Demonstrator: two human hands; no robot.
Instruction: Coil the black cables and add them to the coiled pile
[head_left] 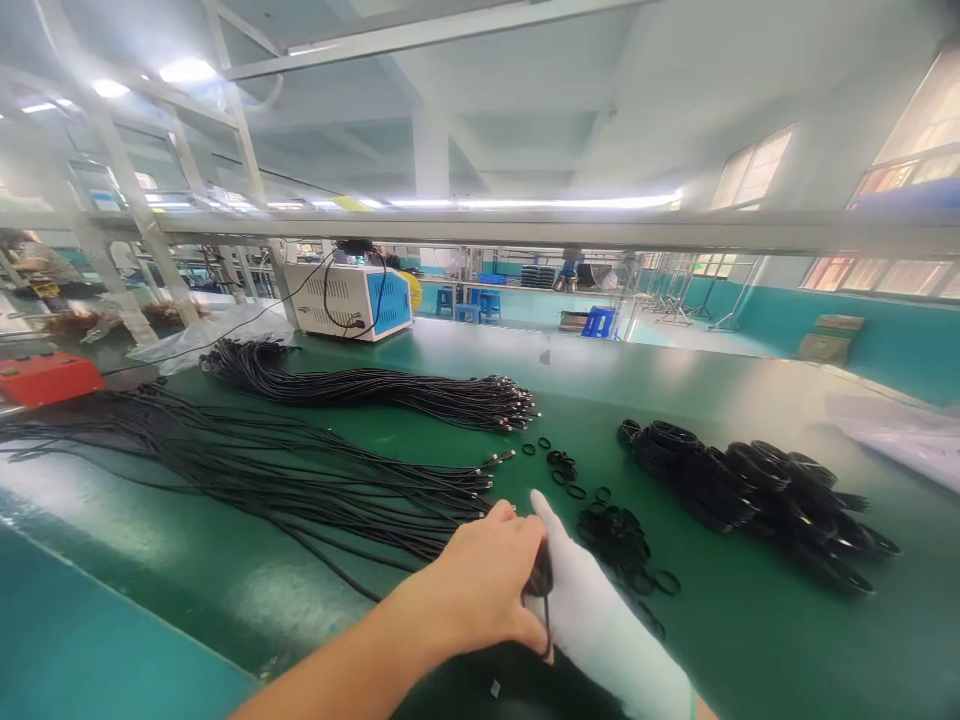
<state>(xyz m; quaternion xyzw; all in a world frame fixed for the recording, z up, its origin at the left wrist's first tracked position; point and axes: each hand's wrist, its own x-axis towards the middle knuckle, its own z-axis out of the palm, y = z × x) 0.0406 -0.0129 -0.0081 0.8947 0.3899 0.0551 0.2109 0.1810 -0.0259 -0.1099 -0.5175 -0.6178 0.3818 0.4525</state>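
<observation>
My left hand (487,575) is bare and curls round a small coil of black cable (538,572) near the front of the green table. Pressed against the same coil from the right is my right hand (581,590), in a white glove, its fingers mostly hidden behind the coil. Loose black cables (300,470) with metal plugs lie to the left, their ends reaching my left hand. Behind them rests a thick bundle of black cables (375,390). Small black rings (615,535) are scattered just beyond and right of my gloved hand.
Coiled black cables (742,485) are piled on the right. A white and blue machine (349,300) stands at the back, a red box (49,378) at far left. Clear plastic bags (217,330) lie near the machine. A person (45,265) is at far left.
</observation>
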